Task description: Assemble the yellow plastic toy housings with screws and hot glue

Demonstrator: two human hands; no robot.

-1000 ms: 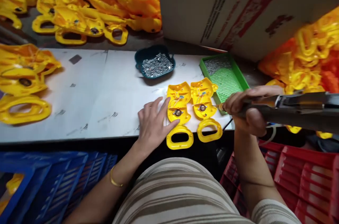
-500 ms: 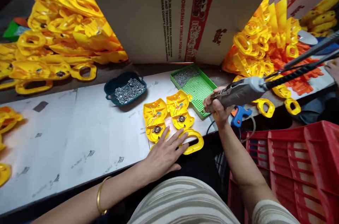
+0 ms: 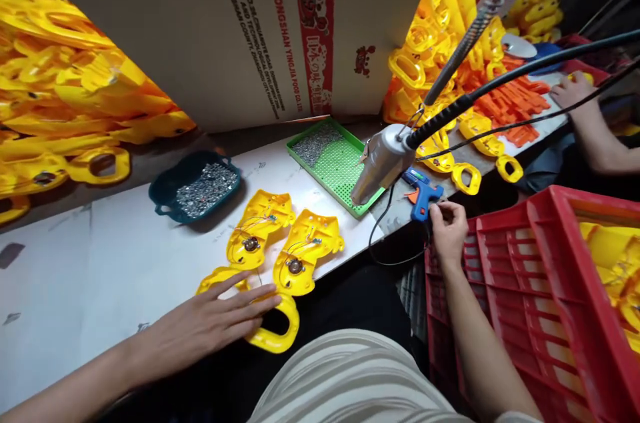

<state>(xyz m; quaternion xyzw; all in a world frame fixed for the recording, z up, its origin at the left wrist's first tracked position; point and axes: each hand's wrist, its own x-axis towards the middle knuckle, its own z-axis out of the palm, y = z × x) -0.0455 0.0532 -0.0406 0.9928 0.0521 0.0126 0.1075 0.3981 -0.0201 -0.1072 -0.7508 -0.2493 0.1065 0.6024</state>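
My left hand point(image 3: 215, 323) lies flat with its fingers stretched over the near yellow plastic pieces, touching the shell with the loop handle point(image 3: 287, 326). Just beyond are two open yellow toy shells, the left one point(image 3: 260, 226) and the right one point(image 3: 310, 246), each with a round speaker and thin wires inside. At the table's front edge, the curled fingers of my right hand point(image 3: 449, 233) pinch the lower end of a blue glue gun's handle point(image 3: 421, 203). A grey electric screwdriver point(image 3: 383, 163) hangs by its spring and cable over the green tray's right end, out of my hands.
A green tray point(image 3: 345, 176) and a dark teal basin point(image 3: 167, 193) hold small metal screws. Yellow parts are heaped left point(image 3: 90, 103) and right against a large carton point(image 3: 200, 43). A red crate point(image 3: 540, 263) stands at right, with another person's hand point(image 3: 575, 89) beyond.
My right hand has let go of the electric screwdriver and moved down to the glue gun. The right shell now sits nearer me and turned. The whole view has shifted.
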